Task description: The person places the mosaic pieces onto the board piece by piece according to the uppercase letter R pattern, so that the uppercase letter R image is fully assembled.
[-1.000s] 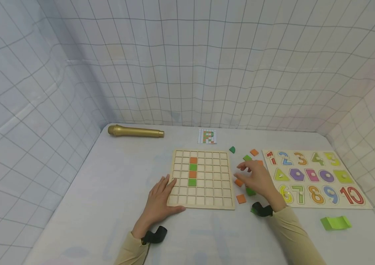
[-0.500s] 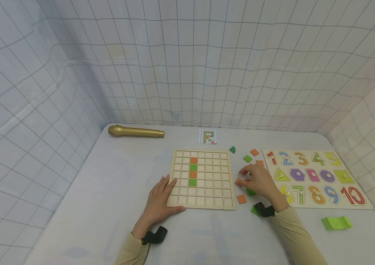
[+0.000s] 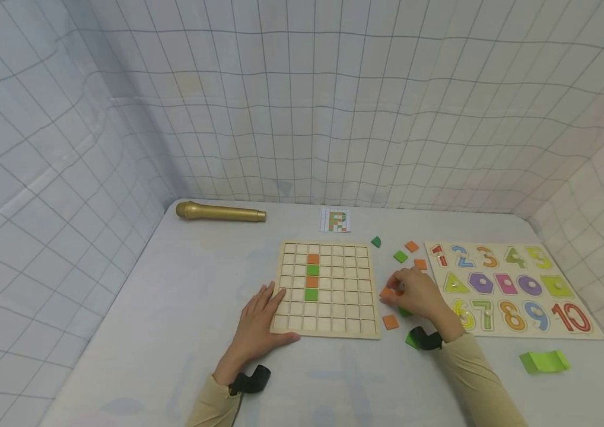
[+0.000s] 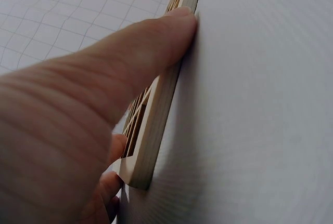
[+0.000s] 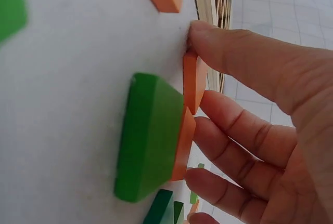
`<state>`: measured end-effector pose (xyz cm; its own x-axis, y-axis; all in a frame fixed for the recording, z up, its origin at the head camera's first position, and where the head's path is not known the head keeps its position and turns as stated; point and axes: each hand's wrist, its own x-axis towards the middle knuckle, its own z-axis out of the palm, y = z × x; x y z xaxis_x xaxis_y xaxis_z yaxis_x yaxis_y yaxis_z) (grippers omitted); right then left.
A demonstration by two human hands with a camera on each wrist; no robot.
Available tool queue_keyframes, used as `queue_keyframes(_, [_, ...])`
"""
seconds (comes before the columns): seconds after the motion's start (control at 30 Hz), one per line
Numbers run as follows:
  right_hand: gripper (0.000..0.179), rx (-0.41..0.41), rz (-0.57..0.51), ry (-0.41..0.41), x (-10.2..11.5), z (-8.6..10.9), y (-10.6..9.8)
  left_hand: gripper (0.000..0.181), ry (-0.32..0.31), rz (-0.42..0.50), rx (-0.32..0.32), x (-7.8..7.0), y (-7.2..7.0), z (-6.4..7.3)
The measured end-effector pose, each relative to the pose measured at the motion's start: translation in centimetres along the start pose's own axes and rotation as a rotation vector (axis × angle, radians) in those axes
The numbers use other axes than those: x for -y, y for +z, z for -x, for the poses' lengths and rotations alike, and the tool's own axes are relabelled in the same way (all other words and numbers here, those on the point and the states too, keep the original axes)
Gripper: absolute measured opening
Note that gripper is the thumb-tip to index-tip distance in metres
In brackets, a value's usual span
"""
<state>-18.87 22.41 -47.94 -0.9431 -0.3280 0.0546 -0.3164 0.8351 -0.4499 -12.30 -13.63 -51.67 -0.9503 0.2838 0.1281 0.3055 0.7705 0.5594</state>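
A checked sheet [image 3: 302, 118] rises beyond the grid board [image 3: 339, 283] and to both sides of it; a white table [image 3: 174, 332] lies under it. Right of the grid board we see a number puzzle [image 3: 501, 261], its long axis running left to right, numerals 1 to 10 upright towards us. The grid board is about square, its sides running away from us. At its near left corner we find the left hand [image 3: 256, 329], fingers extended and touching the left side, thumb apart from them along the near edge. Just right of the grid board, the right hand [image 3: 420, 295] pinches an orange tile [image 5: 194, 81] between thumb and forefinger. Beyond the grid board, to its left, we see a gold microphone [image 3: 222, 213], long axis left to right, head pointing left. Well right of the grid board and nearer us sits a green block [image 3: 544, 362]. A patterned card [image 3: 335, 220] lies just beyond its far edge.

From the right wrist, we see the pinched tile nearly edge-on, beside a green tile [image 5: 148, 138]; we cannot tell whether it is lifted. In the grid board's 3rd column, 4 set tiles [image 3: 312, 282] alternate orange and green, their line pointing away from us.
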Motion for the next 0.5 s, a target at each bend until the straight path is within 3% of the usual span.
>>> queue_keyframes(0.5, [0.022,0.068,-0.088,0.070,-0.34,-0.85,0.05,0.096,0.006,0.008,0.004,-0.09,-0.14,0.05])
